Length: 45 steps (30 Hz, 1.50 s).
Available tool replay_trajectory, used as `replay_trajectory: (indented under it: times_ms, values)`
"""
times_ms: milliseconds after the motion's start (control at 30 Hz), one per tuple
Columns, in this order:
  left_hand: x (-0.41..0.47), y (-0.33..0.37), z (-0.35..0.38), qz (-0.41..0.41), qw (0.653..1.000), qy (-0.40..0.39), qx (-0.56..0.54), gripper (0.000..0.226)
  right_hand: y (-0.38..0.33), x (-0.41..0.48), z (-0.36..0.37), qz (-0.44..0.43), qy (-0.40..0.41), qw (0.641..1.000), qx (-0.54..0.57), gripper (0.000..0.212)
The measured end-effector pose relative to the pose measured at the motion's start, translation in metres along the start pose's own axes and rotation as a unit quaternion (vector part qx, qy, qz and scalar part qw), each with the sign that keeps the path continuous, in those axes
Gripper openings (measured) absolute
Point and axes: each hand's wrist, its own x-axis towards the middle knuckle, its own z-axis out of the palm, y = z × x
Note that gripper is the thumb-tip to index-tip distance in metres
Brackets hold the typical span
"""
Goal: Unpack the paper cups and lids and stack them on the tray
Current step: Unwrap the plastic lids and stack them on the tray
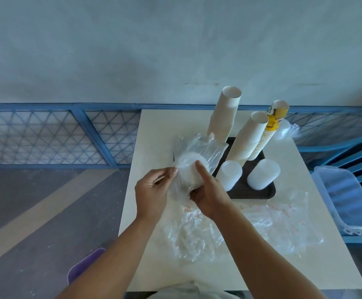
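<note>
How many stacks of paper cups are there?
3: tall white stack at the tray's far left, second white stack mid-tray, yellow-printed stack just right of it. None looks hidden.

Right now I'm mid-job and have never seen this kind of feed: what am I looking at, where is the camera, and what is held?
There is no machine: these are a person's bare hands, seen from one camera worn on the head, looking down. The right hand grips a wrapped stack of lids while the left hand pinches its plastic wrap. On the white table sits a dark tray carrying tall cup stacks and two unwrapped lid stacks. Empty wrappers lie nearer the person.
</note>
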Motion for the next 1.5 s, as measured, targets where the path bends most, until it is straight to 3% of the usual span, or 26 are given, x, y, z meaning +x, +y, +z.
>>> replay_trajectory:
  times_ms: [133, 233, 500, 567, 667, 733, 833, 967, 1100, 1233, 1300, 1333, 1400, 1500]
  values:
    - [-0.007, -0.015, -0.006, -0.05, 0.995, -0.085, 0.032, 0.013, 0.01, 0.007, -0.008, 0.0, 0.007, 1.0, 0.01, 0.063]
    - [-0.002, -0.027, -0.012, -0.108, 0.984, -0.139, 0.035, 0.035, 0.014, 0.008, -0.018, -0.001, -0.001, 1.0, 0.008, 0.066]
    - [0.007, -0.016, 0.0, -0.168, 0.962, -0.17, 0.13, 0.041, 0.004, 0.005, -0.034, 0.003, -0.04, 0.999, 0.004, 0.064]
    - [0.012, -0.013, 0.008, -0.174, 0.965, -0.145, 0.13, 0.042, 0.001, 0.005, -0.037, 0.003, -0.038, 0.999, 0.008, 0.058]
    - [0.021, -0.008, 0.02, -0.204, 0.976, -0.065, 0.028, 0.028, -0.006, 0.001, -0.04, 0.008, -0.054, 0.998, 0.002, 0.051]
    - [0.025, -0.005, 0.025, -0.225, 0.97, -0.071, -0.05, 0.019, -0.01, 0.0, -0.042, 0.008, -0.057, 0.998, -0.009, 0.047]
    - [0.026, -0.005, 0.028, -0.224, 0.966, -0.095, -0.084, 0.015, -0.017, -0.002, -0.047, 0.015, -0.065, 0.998, -0.012, 0.048]
    - [0.023, -0.005, 0.033, -0.238, 0.962, -0.07, -0.118, 0.018, -0.025, -0.005, -0.054, 0.031, -0.089, 0.996, 0.011, 0.054]
    - [0.015, -0.017, 0.032, -0.189, 0.972, -0.131, 0.037, 0.021, -0.026, -0.005, -0.052, 0.022, -0.111, 0.992, 0.063, 0.054]
    - [0.013, -0.017, 0.027, -0.177, 0.943, -0.211, 0.187, 0.016, -0.023, -0.003, -0.048, -0.018, -0.099, 0.993, 0.056, 0.052]
    - [0.015, -0.006, 0.027, -0.201, 0.95, -0.197, 0.135, 0.012, -0.021, -0.002, -0.049, -0.019, -0.091, 0.994, 0.055, 0.051]
    - [0.017, -0.001, 0.028, -0.228, 0.955, -0.184, 0.046, 0.012, -0.019, 0.0, -0.05, -0.019, -0.082, 0.995, 0.052, 0.051]
    - [0.016, 0.009, 0.035, -0.298, 0.93, -0.176, -0.124, 0.018, -0.014, 0.005, -0.05, -0.021, -0.07, 0.997, 0.036, 0.055]
    - [0.009, 0.013, 0.051, -0.294, 0.934, -0.183, -0.092, 0.043, -0.006, 0.009, -0.041, -0.034, -0.048, 0.996, -0.064, 0.066]
